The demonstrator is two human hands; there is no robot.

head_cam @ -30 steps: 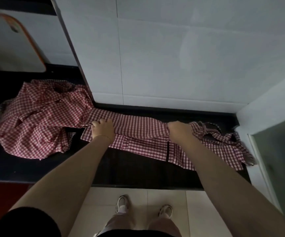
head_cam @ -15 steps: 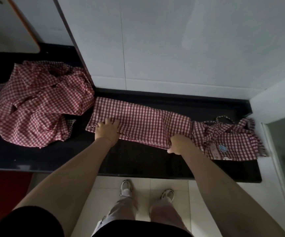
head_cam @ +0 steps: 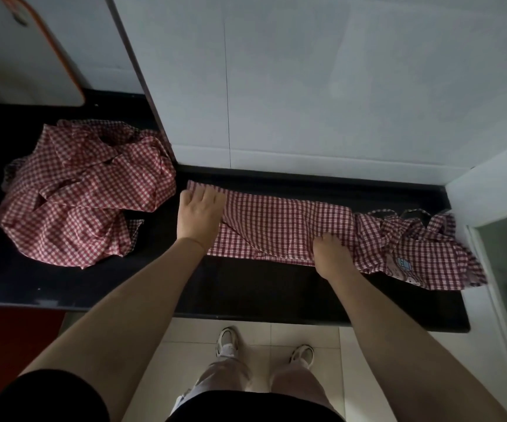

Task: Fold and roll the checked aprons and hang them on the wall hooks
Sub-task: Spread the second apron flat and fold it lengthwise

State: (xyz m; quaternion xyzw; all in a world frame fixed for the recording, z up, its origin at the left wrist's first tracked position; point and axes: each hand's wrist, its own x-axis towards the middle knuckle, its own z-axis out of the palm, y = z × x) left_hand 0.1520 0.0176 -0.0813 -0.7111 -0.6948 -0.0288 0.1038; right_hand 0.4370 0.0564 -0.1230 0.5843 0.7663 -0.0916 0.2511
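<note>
Checked apron (head_cam: 282, 229), folded into a strip, lies across the dark table (head_cam: 246, 287); left hand (head_cam: 199, 216) flat, right hand (head_cam: 332, 254) pinching its near edge. Bunched straps at three o'clock could snag the roll.

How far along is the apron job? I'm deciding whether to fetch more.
Early. Done: one apron is folded into a long strip on the black counter. In hand: left hand flat on its end, right hand gripping near the bunched straps. Left: rolling it, the crumpled pile, and hanging; no hooks are in view.
</note>
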